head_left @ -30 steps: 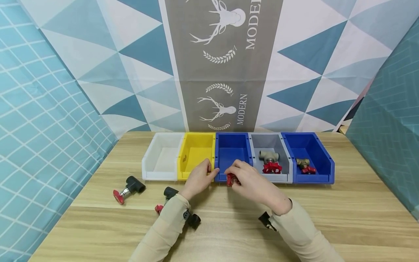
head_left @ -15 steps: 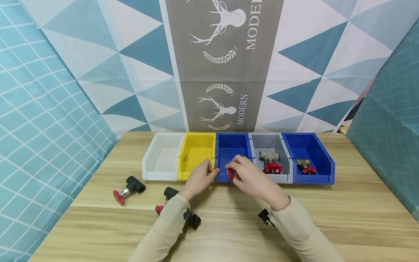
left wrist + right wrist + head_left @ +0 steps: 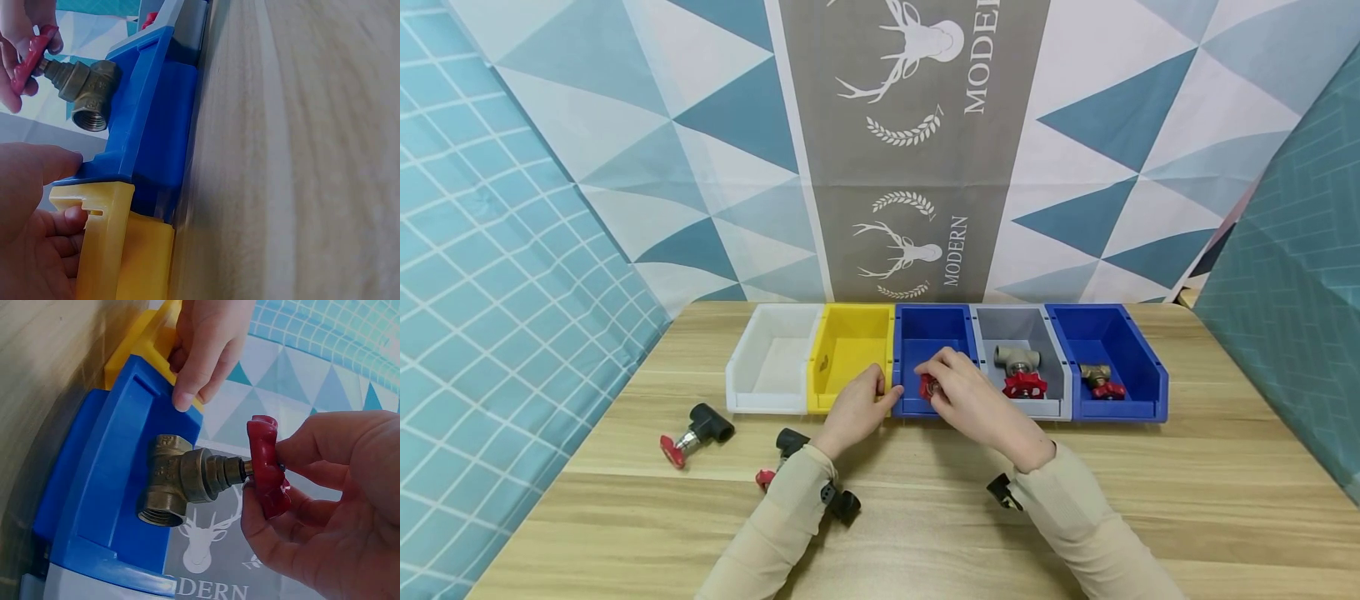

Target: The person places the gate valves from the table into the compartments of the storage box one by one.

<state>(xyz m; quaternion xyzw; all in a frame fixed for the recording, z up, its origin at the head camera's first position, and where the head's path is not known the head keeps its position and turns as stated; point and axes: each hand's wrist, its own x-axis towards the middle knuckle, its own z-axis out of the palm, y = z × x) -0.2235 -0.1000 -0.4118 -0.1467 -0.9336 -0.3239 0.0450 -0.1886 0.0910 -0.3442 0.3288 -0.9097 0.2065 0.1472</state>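
My right hand (image 3: pixel 973 404) pinches the red handwheel (image 3: pixel 269 465) of a brass gate valve (image 3: pixel 175 478). The valve body hangs over the front of the middle blue bin (image 3: pixel 936 325), its threaded opening showing in both wrist views. In the head view the hand covers most of the valve. My left hand (image 3: pixel 857 408) grips the front rim where the yellow bin (image 3: pixel 853 321) meets this blue bin. Its thumb (image 3: pixel 62 161) lies on the blue side, while curled fingers (image 3: pixel 65 240) sit against the yellow wall.
A white bin (image 3: pixel 767 400) stands at the row's left end. To the right, a grey bin (image 3: pixel 1056 407) and another blue bin (image 3: pixel 1150 375) each hold a red-handled valve. Two black-bodied valves, one (image 3: pixel 707 423) and another (image 3: pixel 846 506) partly behind the left sleeve, lie on the table.
My right hand has moved slightly up and forward with the gate valve, from before the middle blue bin's front to over its rim. The left hand stays in place.
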